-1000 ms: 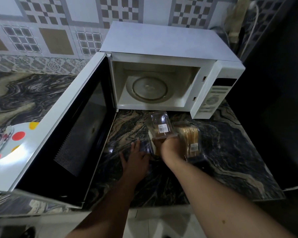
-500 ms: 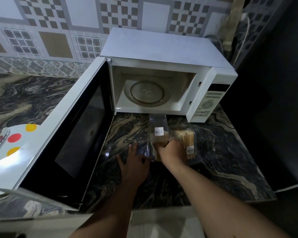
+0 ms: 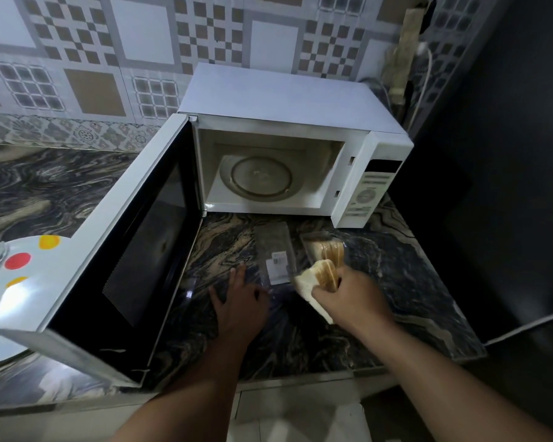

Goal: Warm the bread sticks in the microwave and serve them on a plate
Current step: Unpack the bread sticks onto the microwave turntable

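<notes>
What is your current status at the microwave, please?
Right hand grips bread. Left hand flat on empty wrapper. Microwave door open, turntable bare, path clear. More bread bagged on counter.

A home kitchen, shown by a white microwave standing door-open on a dark marbled stone counter, patterned wall tiles behind, a dotted plate at left and packaged bread nearby.

A patterned tile wall backs a dark marbled countertop, dimly lit.
</notes>
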